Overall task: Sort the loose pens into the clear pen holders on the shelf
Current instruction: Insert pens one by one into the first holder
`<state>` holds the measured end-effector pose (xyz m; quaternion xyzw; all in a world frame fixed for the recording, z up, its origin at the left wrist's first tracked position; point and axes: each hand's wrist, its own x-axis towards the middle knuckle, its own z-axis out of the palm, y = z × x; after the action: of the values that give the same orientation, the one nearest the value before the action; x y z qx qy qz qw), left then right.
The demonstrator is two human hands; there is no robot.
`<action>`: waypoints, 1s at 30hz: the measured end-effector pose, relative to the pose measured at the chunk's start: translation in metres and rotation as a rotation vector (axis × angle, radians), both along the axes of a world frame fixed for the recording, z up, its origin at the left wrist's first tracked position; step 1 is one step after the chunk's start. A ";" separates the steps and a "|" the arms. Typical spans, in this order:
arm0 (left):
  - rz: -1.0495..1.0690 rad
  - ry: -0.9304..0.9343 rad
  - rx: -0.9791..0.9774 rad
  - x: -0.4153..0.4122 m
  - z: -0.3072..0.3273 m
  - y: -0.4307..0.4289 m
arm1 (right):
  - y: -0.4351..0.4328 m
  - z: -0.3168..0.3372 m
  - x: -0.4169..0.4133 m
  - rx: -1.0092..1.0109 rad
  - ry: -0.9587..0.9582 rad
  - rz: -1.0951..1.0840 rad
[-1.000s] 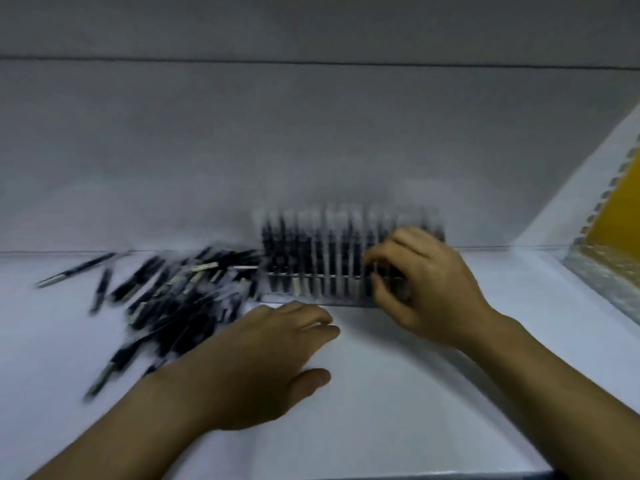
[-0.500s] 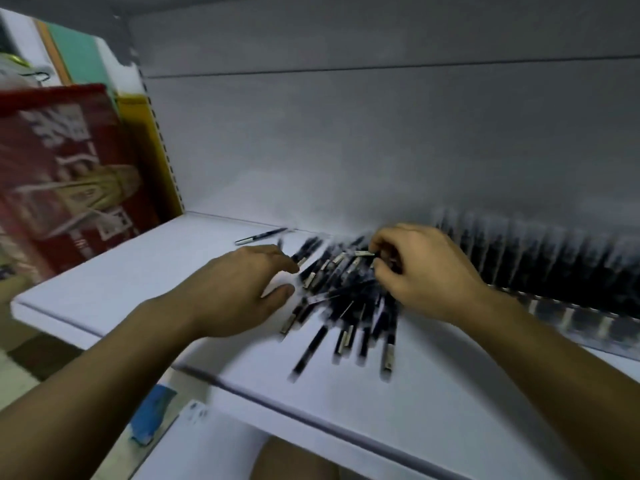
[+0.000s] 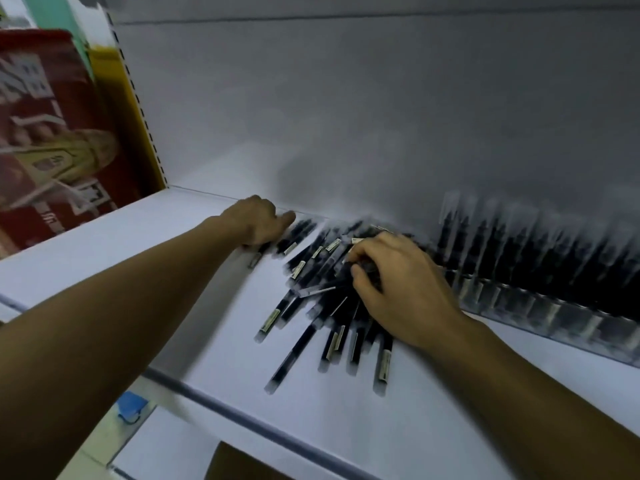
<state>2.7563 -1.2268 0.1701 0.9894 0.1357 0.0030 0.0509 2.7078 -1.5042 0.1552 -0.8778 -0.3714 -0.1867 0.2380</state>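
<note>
Fingers of the right hand pinch loose pens mid-pile.

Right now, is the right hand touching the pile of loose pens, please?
Touching. The head view shows the right hand resting on the pen pile, fingers curled round several of them.

A white shelf is backed by a plain grey panel, with a thin horizontal seam seen near the top. On the left, a perforated upright strip is flanked by a yellow panel and a bit of teal. A red printed package is parked in the next bay. Everything is lit pretty dimly. Below the shelf edge, something blue and a brown patch are glimpsed, too blurred to be made out.
</note>
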 end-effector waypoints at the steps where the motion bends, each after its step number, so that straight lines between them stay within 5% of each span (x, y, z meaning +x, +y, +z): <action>1: -0.001 0.041 -0.002 0.002 0.003 -0.005 | -0.001 -0.001 0.002 0.004 0.010 -0.008; 7: 0.036 0.260 -0.346 0.020 0.023 -0.044 | 0.001 -0.006 0.000 -0.005 0.040 -0.014; 15: 0.097 0.295 -0.318 0.026 0.022 -0.054 | 0.001 -0.012 -0.003 0.015 0.044 0.002; 21: 0.057 0.128 -0.034 0.020 0.017 -0.051 | -0.003 -0.012 -0.003 0.036 0.058 0.019; 24: 0.097 0.040 -0.194 0.016 0.012 -0.039 | -0.003 -0.013 -0.001 0.035 0.059 0.024; 27: 0.146 -0.079 -0.642 0.013 0.009 -0.027 | -0.001 -0.014 -0.001 0.031 0.055 0.024; 30: 0.122 -0.291 -0.859 0.002 0.016 -0.024 | 0.000 -0.014 -0.001 0.018 0.043 0.022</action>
<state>2.7586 -1.2509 0.1863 0.8582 0.1741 0.0885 0.4747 2.7066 -1.5047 0.1409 -0.8753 -0.3741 -0.1687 0.2558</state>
